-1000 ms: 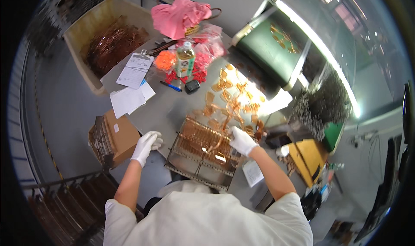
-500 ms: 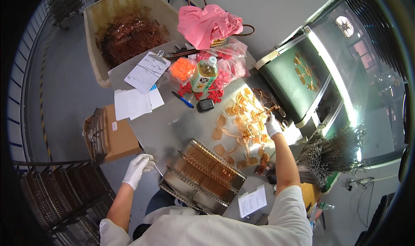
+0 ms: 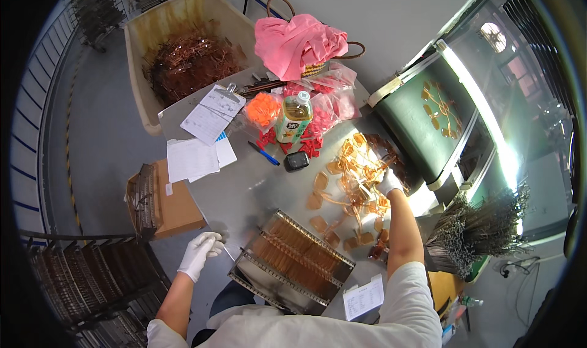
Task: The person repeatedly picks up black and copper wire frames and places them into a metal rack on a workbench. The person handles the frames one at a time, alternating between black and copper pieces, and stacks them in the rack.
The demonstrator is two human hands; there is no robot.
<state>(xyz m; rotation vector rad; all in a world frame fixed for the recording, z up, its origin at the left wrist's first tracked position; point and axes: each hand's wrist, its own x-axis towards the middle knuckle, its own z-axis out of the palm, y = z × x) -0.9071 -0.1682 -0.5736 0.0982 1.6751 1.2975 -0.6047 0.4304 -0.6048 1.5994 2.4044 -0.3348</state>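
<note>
My right hand (image 3: 391, 182), in a white glove, reaches into a heap of translucent amber plastic pieces (image 3: 351, 192) with flat rounded tabs on thin stems. Its fingers are closed at the heap's right side, but what they pinch is too small to make out. In front of me a metal rack (image 3: 293, 259) holds close rows of thin brown-amber pieces. Left of the rack is my left hand (image 3: 200, 254), also white-gloved, its fingers curled together. A thin metal rod (image 3: 228, 252) shows between that hand and the rack; whether I hold it is unclear.
Behind the heap stand a bottle (image 3: 293, 119), bags of red and orange bits (image 3: 263, 109) and a pink cloth (image 3: 299, 45). Papers (image 3: 192, 158) lie left. A lit green-backed panel (image 3: 422, 122) and bundled thin metal rods (image 3: 477, 229) stand right; a brown-filled bin (image 3: 140, 97) is far left.
My view has shifted slightly, moving the whole scene a little right and down. My right hand stays at the heap, where several amber pieces have moved. My left hand remains beside the rack.
</note>
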